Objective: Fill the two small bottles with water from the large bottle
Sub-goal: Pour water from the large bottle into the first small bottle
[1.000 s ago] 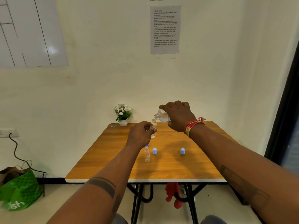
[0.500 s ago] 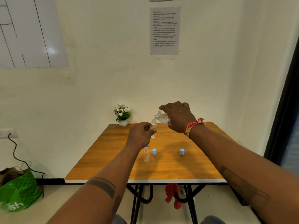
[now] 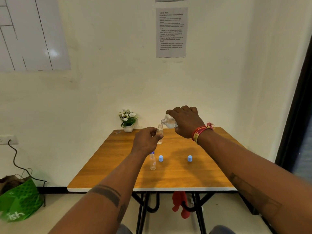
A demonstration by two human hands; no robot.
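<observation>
My right hand (image 3: pixel 186 121) grips the large clear bottle (image 3: pixel 169 122), tipped to the left with its open mouth just above a small bottle. My left hand (image 3: pixel 146 141) holds that small clear bottle (image 3: pixel 159 135) upright above the wooden table (image 3: pixel 118 169). A second small bottle (image 3: pixel 152 162) with a blue cap stands on the table below my left wrist. Two loose blue caps lie on the table, one (image 3: pixel 160 158) beside the standing bottle and one (image 3: pixel 190 158) further right.
A small white pot of flowers (image 3: pixel 128 119) stands at the table's far left corner against the wall. A green bag (image 3: pixel 20 201) and a black cable (image 3: pixel 15 159) are on the floor to the left. A red cloth (image 3: pixel 179 204) hangs under the table.
None of the objects has visibly moved; both hands keep the same pouring pose, the view only shifted slightly.
</observation>
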